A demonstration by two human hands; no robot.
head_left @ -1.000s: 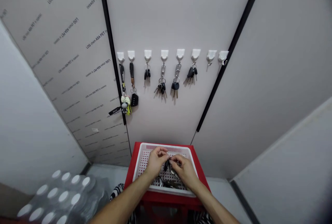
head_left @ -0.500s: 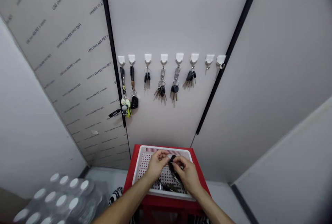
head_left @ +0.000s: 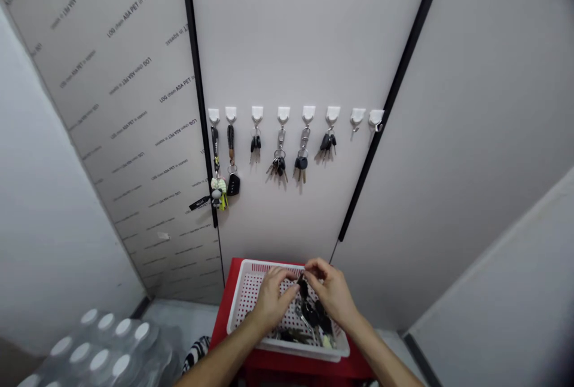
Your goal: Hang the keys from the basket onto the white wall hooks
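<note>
My left hand and my right hand meet over the white plastic basket. Thumb and fingers of each are pinched at the top of a bunch of dark keys, which hangs down between them. The exact part they grip is too small to make out. Below, more keys lie at the near side of the basket, partly covered by my left forearm. Other dark key fobs show beside my right wrist; whether they belong to the held bunch I cannot tell.
The basket stands on a red stool. On the wall, a row of white hooks carries several key bunches; the two rightmost hooks hold nothing. Wrapped bottles with white caps stand at lower left.
My fingertips have shifted along the held keys, with the right hand turned up and slightly farther out. More of the keys in the basket shows. The view has tilted up a little.
</note>
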